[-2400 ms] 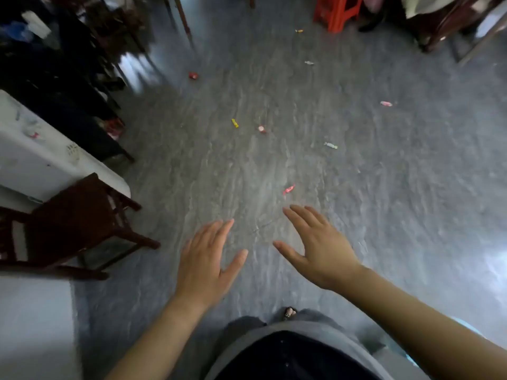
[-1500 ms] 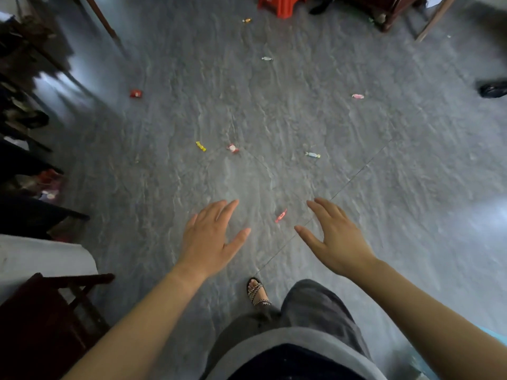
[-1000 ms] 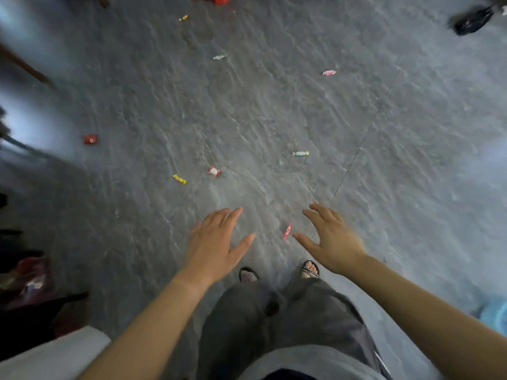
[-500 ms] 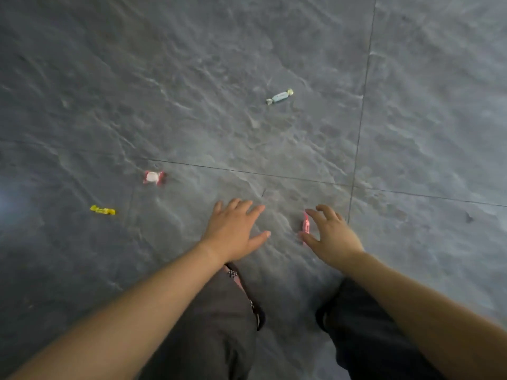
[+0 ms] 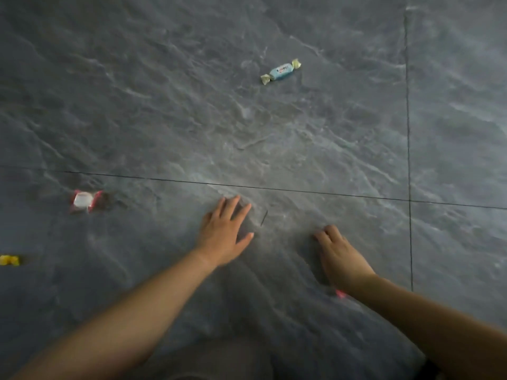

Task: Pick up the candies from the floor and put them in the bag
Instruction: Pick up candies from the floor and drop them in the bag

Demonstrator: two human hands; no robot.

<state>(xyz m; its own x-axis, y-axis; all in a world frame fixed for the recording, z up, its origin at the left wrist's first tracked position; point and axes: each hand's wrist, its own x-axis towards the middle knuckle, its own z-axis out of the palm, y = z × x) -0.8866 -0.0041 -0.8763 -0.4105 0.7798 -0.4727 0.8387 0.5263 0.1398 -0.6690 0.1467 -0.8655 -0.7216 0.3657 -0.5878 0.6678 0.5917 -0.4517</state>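
My right hand (image 5: 340,253) is low over the grey floor with its fingers curled down. One pink end of a red candy (image 5: 341,294) peeks out from under its wrist; whether the hand grips it is hidden. My left hand (image 5: 225,231) hovers flat beside it, fingers spread and holding nothing. A light blue candy with pale twisted ends (image 5: 281,71) lies farther ahead. A red and white candy (image 5: 83,201) lies to the left. A yellow candy (image 5: 9,260) sits at the left edge. No bag is in view.
The floor is dark grey stone-look tile (image 5: 301,138), with seams crossing at the right. My knees fill the bottom edge of the view.
The view has dropped closer to the floor. My right hand slid forward over the red candy, which now shows only under its wrist. My left hand stayed spread.
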